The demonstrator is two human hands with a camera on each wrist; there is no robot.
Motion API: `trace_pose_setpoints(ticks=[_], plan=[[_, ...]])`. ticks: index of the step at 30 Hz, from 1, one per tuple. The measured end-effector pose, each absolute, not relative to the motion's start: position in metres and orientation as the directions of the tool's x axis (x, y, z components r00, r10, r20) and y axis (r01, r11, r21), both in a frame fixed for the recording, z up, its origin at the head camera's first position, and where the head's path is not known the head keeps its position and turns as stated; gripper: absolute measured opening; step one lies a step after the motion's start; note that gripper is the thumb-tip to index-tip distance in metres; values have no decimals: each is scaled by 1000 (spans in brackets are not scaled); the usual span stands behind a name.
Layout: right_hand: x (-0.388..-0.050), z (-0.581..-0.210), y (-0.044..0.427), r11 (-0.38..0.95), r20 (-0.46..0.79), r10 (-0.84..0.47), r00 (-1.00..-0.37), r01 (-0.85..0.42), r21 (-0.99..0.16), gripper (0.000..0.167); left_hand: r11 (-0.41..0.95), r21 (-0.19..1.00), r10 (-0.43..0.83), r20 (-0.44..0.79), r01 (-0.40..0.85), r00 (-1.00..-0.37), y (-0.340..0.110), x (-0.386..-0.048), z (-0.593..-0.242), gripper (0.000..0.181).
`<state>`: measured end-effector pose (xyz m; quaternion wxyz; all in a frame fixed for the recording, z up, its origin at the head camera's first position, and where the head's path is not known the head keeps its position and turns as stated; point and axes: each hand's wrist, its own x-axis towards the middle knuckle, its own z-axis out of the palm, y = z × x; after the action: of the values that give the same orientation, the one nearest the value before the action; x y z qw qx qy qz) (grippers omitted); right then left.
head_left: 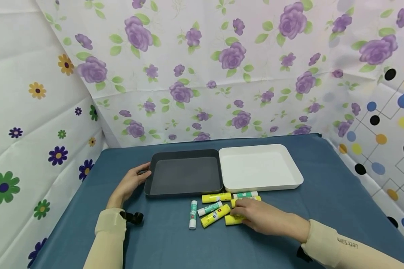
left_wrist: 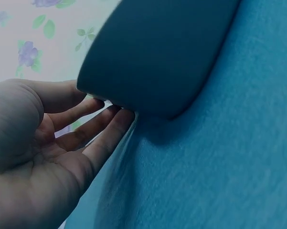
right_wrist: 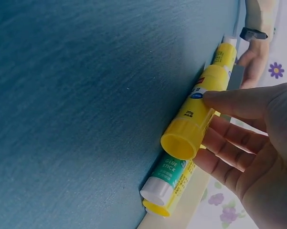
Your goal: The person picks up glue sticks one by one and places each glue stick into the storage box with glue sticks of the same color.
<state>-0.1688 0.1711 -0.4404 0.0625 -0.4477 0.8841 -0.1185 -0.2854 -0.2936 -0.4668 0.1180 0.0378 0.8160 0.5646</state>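
Observation:
My left hand [head_left: 129,184] touches the left side of the dark grey tray [head_left: 188,173]; in the left wrist view, the thumb and fingertips of the hand [left_wrist: 62,129] meet the edge of the tray [left_wrist: 148,52]. At the right of a group of glue sticks, my right hand [head_left: 267,216] is on a yellow glue stick [head_left: 233,219]. The right wrist view shows the thumb and fingers of that hand [right_wrist: 258,138] pinching the yellow stick [right_wrist: 193,112]. A green-and-white stick [right_wrist: 164,174] lies just beside it.
A white tray [head_left: 260,168] stands against the dark tray's right side. In front of the trays lie several glue sticks, among them yellow ones [head_left: 215,216] and a green-and-white one [head_left: 193,215] standing apart at the left. Patterned cloth [head_left: 202,74] hangs behind the blue tabletop [head_left: 165,239].

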Motion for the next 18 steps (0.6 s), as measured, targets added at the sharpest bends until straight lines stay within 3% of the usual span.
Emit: trace_pose_setpoints(ticks=[18], plan=[[-168, -444, 172, 588, -5, -796, -606, -771, -245, 36, 357, 932, 232, -148, -58, -961, -299, -288, -467, 64]])
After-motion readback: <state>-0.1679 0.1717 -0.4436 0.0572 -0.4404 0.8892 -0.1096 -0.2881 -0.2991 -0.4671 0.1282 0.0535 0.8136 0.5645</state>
